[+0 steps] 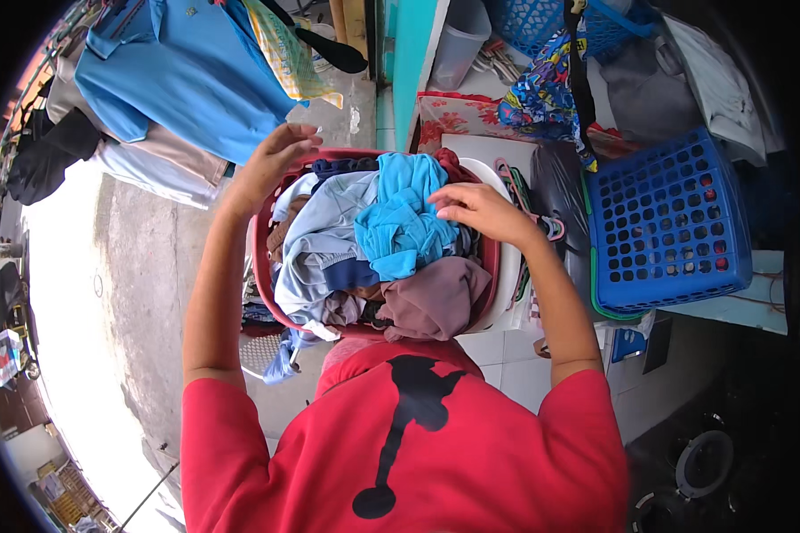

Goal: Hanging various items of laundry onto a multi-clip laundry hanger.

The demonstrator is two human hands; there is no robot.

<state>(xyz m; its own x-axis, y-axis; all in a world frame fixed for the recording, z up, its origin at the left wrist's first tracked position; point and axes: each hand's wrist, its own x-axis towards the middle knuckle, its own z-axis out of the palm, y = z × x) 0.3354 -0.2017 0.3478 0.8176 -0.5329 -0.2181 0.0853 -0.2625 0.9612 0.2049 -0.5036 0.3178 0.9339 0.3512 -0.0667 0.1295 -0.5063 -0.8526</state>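
Note:
Before me is a dark red plastic laundry basket (261,266), heaped with crumpled clothes. A bright turquoise cloth (400,220) lies on top, beside a pale blue garment (327,220) with a gathered elastic part. Nearer my body is a mauve cloth (437,296). My left hand (277,163) hovers by the basket's far left corner, fingers loosely bent and nothing plainly held. My right hand (483,208) is over the right edge of the turquoise cloth, its fingers slightly apart; whether the fingertips touch the cloth is hard to tell.
Clothes hang at upper left, among them a blue polo shirt (193,73). A white rim (507,303) shows along the basket's right side, with plastic hangers (517,190) beyond. Farther right are a blue perforated basket (673,220) and a black plastic bag (560,180).

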